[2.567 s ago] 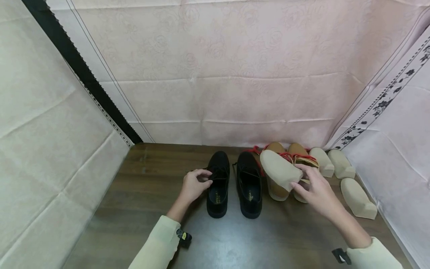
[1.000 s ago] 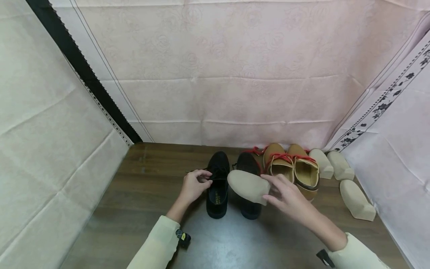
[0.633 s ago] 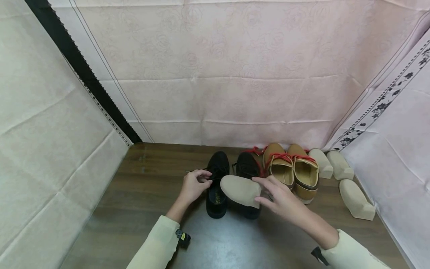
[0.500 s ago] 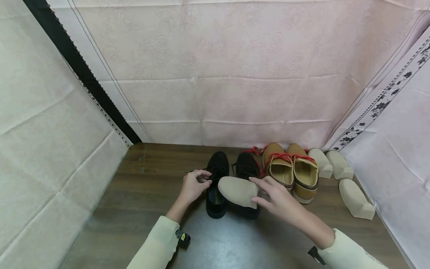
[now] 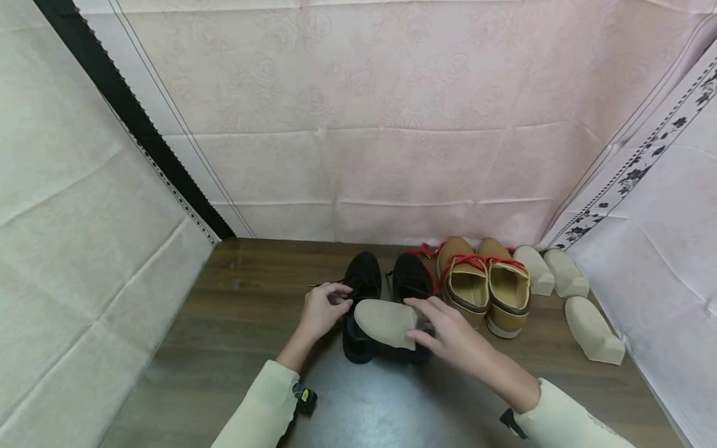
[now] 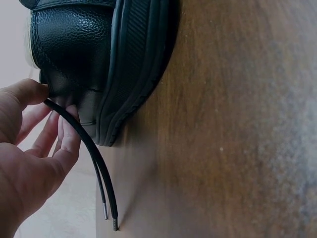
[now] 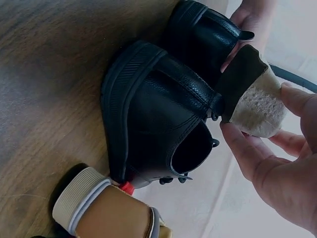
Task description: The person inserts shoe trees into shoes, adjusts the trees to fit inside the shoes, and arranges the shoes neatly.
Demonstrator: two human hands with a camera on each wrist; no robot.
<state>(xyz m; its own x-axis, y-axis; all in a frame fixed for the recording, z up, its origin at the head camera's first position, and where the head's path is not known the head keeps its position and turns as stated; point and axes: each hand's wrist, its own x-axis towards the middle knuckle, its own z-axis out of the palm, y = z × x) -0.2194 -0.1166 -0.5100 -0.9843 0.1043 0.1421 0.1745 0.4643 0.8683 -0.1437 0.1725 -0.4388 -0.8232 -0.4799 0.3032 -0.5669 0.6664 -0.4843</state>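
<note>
My left hand (image 5: 325, 314) is at the left black lace-up shoe (image 5: 363, 272), thumb and fingers pinching it beside the lacing. A black lace (image 6: 85, 136) with metal tips hangs past those fingers in the left wrist view. With thumb and fingertips my right hand (image 5: 448, 336) holds a cream toe-shaped shoe insert (image 5: 385, 323) by its blunt end. The insert's rounded end points left and overlaps the left shoe's opening in the head view. Its hollow, rough side (image 7: 260, 109) shows in the right wrist view. Beside it stands the right black shoe (image 5: 411, 277), partly hidden by insert and hand.
Tan shoes (image 5: 508, 289) with red laces stand right of the black pair. Farther right lie two cream inserts (image 5: 566, 274) side by side, with another insert (image 5: 595, 331) nearer. A pale cloth wall (image 5: 358, 155) rises behind the brown wooden surface (image 5: 252, 348).
My right hand has carried the insert left, from over the tan shoes, across the right black shoe, to the left black shoe's opening. My left hand has stayed at the left shoe.
</note>
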